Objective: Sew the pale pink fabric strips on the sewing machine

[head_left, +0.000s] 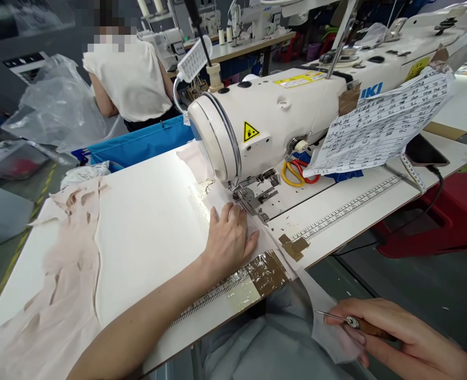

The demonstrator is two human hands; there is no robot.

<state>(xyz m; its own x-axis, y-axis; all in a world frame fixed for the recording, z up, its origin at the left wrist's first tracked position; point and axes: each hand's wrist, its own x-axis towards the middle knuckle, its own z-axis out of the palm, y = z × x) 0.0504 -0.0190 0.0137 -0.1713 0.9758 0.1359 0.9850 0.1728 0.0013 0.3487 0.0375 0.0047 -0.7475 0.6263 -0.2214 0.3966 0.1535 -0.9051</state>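
Observation:
My left hand (229, 237) lies flat, fingers together, on a strip of pale pink fabric (257, 232) just in front of the presser foot (246, 196) of a white sewing machine (273, 121). The fabric strip runs off the table's front edge toward my lap. My right hand (391, 335) is below the table edge. It is closed on a thin metal awl with a wooden handle (355, 323) and also pinches the hanging end of the fabric (328, 332).
A heap of pale pink fabric pieces (70, 264) lies on the left of the white table (150, 221). Yellow and red scissors (298, 171) sit behind the needle. A printed paper sheet (383, 124) is taped to the machine. Another person (126, 79) works beyond.

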